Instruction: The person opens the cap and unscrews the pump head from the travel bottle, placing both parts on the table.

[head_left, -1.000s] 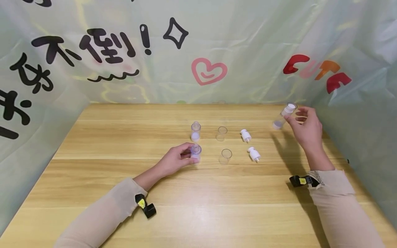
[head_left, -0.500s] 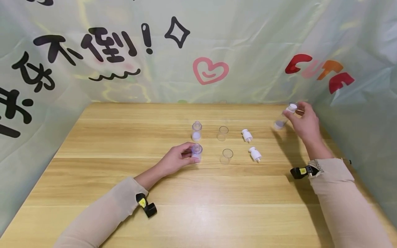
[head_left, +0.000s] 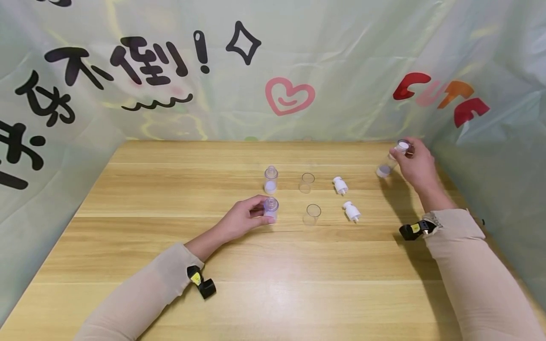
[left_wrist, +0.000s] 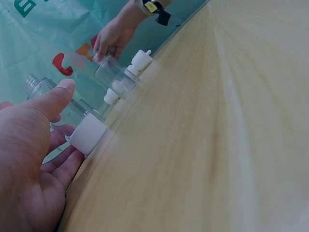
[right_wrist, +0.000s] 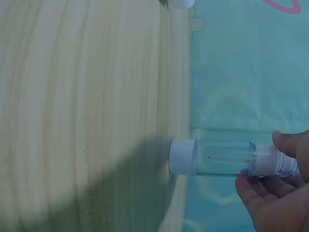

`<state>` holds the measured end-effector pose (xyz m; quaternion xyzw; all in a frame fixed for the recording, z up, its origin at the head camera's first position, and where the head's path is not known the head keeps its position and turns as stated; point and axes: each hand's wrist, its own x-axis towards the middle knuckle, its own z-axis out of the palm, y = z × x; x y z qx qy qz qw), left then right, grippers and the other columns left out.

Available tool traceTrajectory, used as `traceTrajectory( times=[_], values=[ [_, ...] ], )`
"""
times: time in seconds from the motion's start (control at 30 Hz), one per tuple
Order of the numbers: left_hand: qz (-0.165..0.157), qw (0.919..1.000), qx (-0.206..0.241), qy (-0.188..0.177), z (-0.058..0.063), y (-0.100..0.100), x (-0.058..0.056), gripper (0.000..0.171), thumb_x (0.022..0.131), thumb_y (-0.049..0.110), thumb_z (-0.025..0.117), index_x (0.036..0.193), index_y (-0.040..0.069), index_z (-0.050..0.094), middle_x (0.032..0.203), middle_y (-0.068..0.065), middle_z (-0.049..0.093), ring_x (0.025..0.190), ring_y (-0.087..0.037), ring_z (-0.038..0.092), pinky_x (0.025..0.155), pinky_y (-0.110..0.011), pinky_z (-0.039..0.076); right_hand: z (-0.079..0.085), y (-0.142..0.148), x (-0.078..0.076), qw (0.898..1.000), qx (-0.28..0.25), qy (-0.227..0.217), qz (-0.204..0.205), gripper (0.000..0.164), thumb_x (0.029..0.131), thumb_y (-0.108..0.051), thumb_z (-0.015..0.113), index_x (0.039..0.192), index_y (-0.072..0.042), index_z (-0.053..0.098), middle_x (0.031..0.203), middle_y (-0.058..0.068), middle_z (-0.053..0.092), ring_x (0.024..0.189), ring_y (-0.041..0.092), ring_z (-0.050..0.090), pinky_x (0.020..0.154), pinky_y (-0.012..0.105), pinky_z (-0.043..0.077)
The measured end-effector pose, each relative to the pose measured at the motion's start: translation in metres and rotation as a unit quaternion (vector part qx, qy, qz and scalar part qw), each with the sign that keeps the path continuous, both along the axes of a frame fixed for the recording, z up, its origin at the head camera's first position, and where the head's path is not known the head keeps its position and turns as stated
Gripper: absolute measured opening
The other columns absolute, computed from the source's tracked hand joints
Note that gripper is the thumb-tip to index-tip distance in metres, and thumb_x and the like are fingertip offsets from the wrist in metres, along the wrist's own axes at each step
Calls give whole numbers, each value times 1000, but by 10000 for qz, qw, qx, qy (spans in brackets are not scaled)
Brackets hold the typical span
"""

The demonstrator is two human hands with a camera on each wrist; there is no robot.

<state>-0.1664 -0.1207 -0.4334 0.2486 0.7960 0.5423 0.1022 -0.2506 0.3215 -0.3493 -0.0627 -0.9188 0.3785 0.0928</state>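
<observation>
My left hand (head_left: 243, 219) holds a small clear bottle (head_left: 270, 208) with an open threaded neck, thumb on one side and fingers on the other. In the left wrist view, its white base (left_wrist: 89, 134) is on the wood. At the back right, my right hand (head_left: 418, 166) grips the top of an assembled pump bottle (head_left: 385, 170), which stands on the table. The right wrist view shows its clear body (right_wrist: 222, 158), white base (right_wrist: 182, 156) and white pump collar (right_wrist: 265, 159); thumb and fingers surround the clear cap, partly hiding it.
Behind the left hand's bottle stands a similar open bottle (head_left: 270, 181). To its right are two clear caps, one farther back (head_left: 306, 184) and one nearer (head_left: 313, 216). Two white pump heads, a rear one (head_left: 340, 185) and a front one (head_left: 351, 211), lie beyond them. A printed curtain (head_left: 341, 71) borders the table.
My right hand has shifted slightly left and its fingers have drawn in around the pump bottle's top. The bottle has barely moved. My left hand keeps its hold in the same place.
</observation>
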Motion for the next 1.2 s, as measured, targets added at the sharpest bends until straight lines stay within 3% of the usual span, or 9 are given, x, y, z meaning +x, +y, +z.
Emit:
traceTrajectory(
  times=[0.4,0.67,0.77,0.87,1.03,1.2],
  values=[
    [36,10000,7,-57,0,1,0,49,88,23,75,130,4,58,124,-12,62,113,-24,62,96,-31,51,-1,2,10,9989,383,162,215,56,99,-39,54,136,3,45,130,30,53,117,43,52,93,53,44],
    [49,10000,-3,60,-1,1,0,50,87,24,76,129,5,58,122,-10,63,111,-22,63,94,-29,51,-1,2,19,9965,586,366,471,46,99,-37,56,124,1,55,117,22,59,100,26,55,73,19,42],
    [57,9999,19,110,-1,1,1,49,87,25,76,129,5,58,121,-9,63,111,-21,63,94,-28,52,0,0,22,9956,590,468,566,38,99,-32,58,118,1,57,112,20,59,96,23,55,69,13,41],
    [44,9999,66,129,0,1,2,48,88,24,75,129,6,58,121,-10,63,111,-22,63,94,-29,52,1,-1,27,9957,566,407,604,39,99,-33,57,120,1,55,114,21,58,101,28,55,74,22,46],
    [35,9998,175,62,0,1,3,48,88,21,75,129,6,58,122,-12,62,111,-25,62,94,-32,52,2,-4,36,9972,466,88,577,55,100,-39,53,135,3,46,126,28,53,115,43,51,88,52,47],
    [26,9992,369,123,2,2,4,49,87,17,76,131,5,57,124,-13,61,112,-27,62,95,-33,52,2,-5,43,9965,541,156,621,55,101,-37,54,134,5,46,127,31,53,116,46,52,92,59,45]
  ],
)
